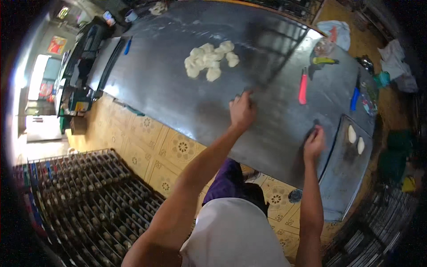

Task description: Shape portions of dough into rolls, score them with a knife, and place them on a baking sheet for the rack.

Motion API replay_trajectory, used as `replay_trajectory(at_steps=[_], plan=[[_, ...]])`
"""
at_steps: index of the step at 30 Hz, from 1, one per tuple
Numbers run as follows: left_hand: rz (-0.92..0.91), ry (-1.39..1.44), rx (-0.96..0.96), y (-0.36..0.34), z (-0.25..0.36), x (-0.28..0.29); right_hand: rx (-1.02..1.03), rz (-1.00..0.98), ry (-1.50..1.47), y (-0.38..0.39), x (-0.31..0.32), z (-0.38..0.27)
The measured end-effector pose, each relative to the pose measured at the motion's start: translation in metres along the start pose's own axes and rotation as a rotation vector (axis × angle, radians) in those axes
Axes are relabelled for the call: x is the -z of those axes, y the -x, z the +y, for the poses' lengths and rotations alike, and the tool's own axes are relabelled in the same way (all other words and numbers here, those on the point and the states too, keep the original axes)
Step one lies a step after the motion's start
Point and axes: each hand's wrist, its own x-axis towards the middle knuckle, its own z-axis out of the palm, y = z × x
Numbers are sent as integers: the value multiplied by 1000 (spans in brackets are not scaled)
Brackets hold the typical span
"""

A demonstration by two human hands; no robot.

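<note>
My left hand [242,111] is over the near middle of the dark metal table [169,98], its fingers curled in and its palm hidden. Farther right, near the table's front edge, my right hand [315,143] has its fingers bent together. Whether either hand holds anything is hidden. Beyond my left hand lies a cluster of pale dough pieces [204,58], some touching, one or two slightly apart. To the right of my right hand, a grey metal tray [340,178] carries two slim, pointed dough pieces [352,134]. A red-handled knife [303,86] lies between the dough cluster and the tray.
Toward the far right lie a yellow-handled tool [324,60], plastic bags [336,33] and a blue-handled tool [355,99]. Another blue tool [128,46] is at the far left. A rack [93,209] loaded with many small pieces stands at lower left on the patterned tile floor [147,127].
</note>
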Motion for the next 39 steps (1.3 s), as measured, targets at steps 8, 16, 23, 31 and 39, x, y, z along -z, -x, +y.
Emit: replay_trajectory(at_steps=[8, 16, 23, 31, 39], plan=[[-77, -205, -293, -29, 13, 27, 108, -75, 116, -37, 11, 12], [-306, -230, -228, 29, -28, 16, 2, -152, -81, 33, 22, 11], [-125, -268, -202, -56, 45, -23, 24, 11, 1, -59, -11, 11], [-181, -335, -298, -9, 14, -9, 51, -164, 160, -15, 6, -6], [-108, -164, -324, -24, 15, -35, 8, -80, 9, -50, -20, 4]])
